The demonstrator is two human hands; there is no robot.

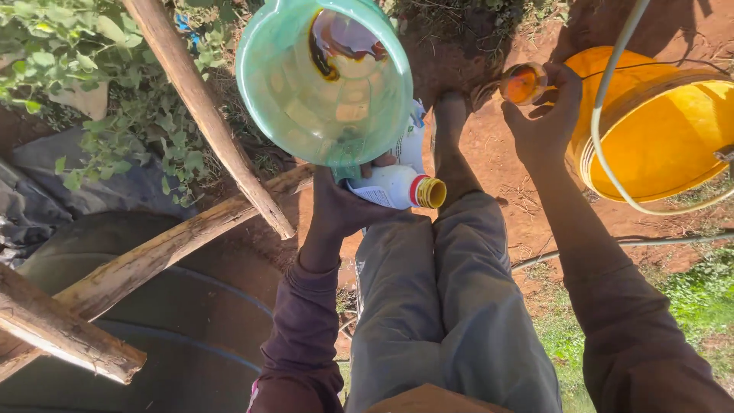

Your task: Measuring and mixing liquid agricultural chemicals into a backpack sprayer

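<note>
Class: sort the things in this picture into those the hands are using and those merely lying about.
In use: green jug and white bottle in left hand; small cap in right hand.
Lying about: yellow bucket, hose, wooden poles, dark tank.

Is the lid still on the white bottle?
No. The white bottle in the left hand shows an open yellow-rimmed mouth, and the right hand holds a small orange cap apart from it.

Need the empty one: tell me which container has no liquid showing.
The yellow bucket by the right hand; the green jug in the left hand holds brown liquid.
</note>
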